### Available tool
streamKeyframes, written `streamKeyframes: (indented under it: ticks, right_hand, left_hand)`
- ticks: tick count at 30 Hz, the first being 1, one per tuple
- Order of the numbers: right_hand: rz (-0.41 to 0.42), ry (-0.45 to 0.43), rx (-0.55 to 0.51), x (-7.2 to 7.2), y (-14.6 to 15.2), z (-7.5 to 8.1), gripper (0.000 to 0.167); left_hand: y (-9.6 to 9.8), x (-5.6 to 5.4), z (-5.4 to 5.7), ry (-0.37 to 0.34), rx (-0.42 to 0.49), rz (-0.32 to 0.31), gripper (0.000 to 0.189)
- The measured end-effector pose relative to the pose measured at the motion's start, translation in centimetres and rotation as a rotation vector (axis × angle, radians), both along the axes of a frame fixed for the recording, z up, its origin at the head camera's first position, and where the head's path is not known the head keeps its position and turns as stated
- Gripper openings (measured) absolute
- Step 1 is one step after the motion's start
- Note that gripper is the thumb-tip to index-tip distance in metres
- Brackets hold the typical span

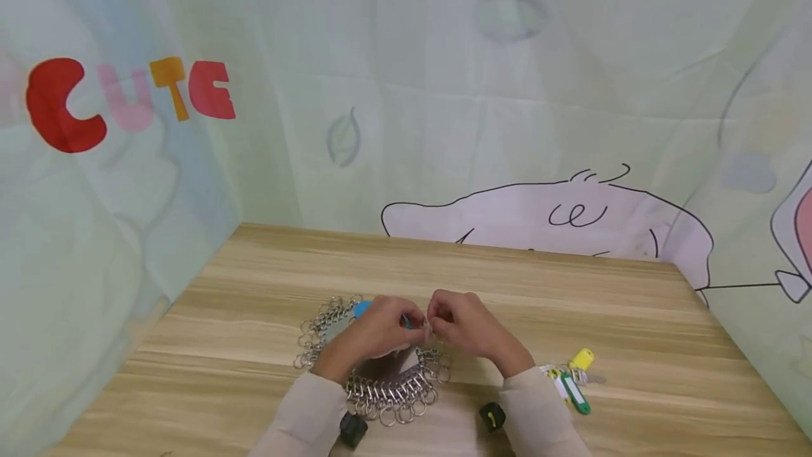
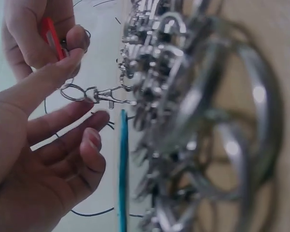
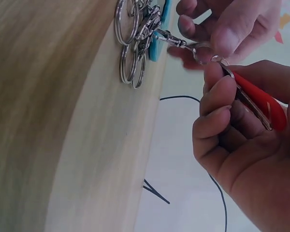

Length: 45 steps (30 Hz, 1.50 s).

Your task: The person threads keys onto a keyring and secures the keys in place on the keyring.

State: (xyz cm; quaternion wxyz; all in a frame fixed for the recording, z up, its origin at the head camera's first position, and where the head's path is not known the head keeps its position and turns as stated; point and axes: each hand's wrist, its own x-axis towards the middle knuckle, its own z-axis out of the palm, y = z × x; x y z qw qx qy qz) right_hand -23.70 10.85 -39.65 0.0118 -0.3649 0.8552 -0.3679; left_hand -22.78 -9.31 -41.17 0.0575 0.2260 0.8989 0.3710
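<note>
Both hands meet above the table. My left hand pinches the split ring of a silver swivel clasp, whose hook end reaches a cluster of similar clasps. My right hand holds a red key tag with a flat metal piece, likely a key, along it. A small ring at the tag's end nearly meets the split ring; whether they are linked is unclear. Many clasps with rings hang around a rounded holder beneath the left forearm. Its teal edge shows in the left wrist view.
Right of the right forearm lies a bunch of keys with yellow and green tags. Small black devices sit at both wrists. Behind the wooden table hangs a printed cloth.
</note>
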Motion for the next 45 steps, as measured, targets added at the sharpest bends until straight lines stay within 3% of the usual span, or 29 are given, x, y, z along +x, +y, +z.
streamKeyframes:
  ticks: [4,6,13,21,29,40,45]
  right_hand:
    - [-0.026,-0.079,-0.012,-0.10,0.02,-0.14,0.013]
    - [-0.037,-0.131,-0.029,-0.18,0.04,-0.22,0.013]
    - [-0.061,-0.258,-0.089,-0.30,0.08,-0.36,0.010]
    - [-0.074,-0.325,-0.131,-0.19,0.07,-0.22,0.007]
    - [-0.054,-0.310,-0.145,-0.30,0.13,-0.44,0.008]
    - [0.054,-0.080,-0.047,-0.02,0.00,0.05,0.016]
    - [0.077,-0.065,-0.035,0.05,0.08,0.04,0.018]
  left_hand:
    - [0.10,0.25,0.32,0.030,-0.041,-0.004,0.055]
    - [0.18,0.41,0.48,0.053,-0.059,-0.015,0.061]
    - [0.38,0.42,0.63,0.080,-0.016,-0.052,0.045]
    - [0.19,0.36,0.61,0.086,0.027,-0.065,0.026]
    - [0.11,0.34,0.54,0.086,0.043,-0.054,0.016]
    - [-0.02,0.25,0.35,0.060,0.037,-0.041,0.006]
    - [-0.07,0.17,0.04,0.041,0.017,-0.064,0.004]
